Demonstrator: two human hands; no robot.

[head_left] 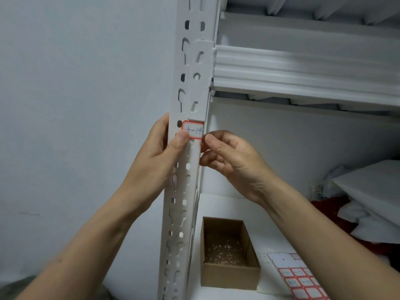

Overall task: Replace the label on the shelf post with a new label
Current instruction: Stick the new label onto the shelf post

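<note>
A white slotted shelf post (184, 191) runs up the middle of the view. A small white label (193, 129) with a red border and blue handwriting sits on the post just below a bracket. My left hand (160, 152) wraps the post from the left, its thumb pressing the label's lower left corner. My right hand (227, 161) is at the post's right edge, thumb and forefinger pinched together at the label's lower right corner. I cannot tell whether that corner is lifted.
A sheet of red-bordered labels (300, 278) lies on the white shelf (227, 204) at lower right. An open cardboard box (229, 252) with paper scraps stands beside the post. White and red items (368, 202) pile at the right. A shelf beam (303, 70) crosses above.
</note>
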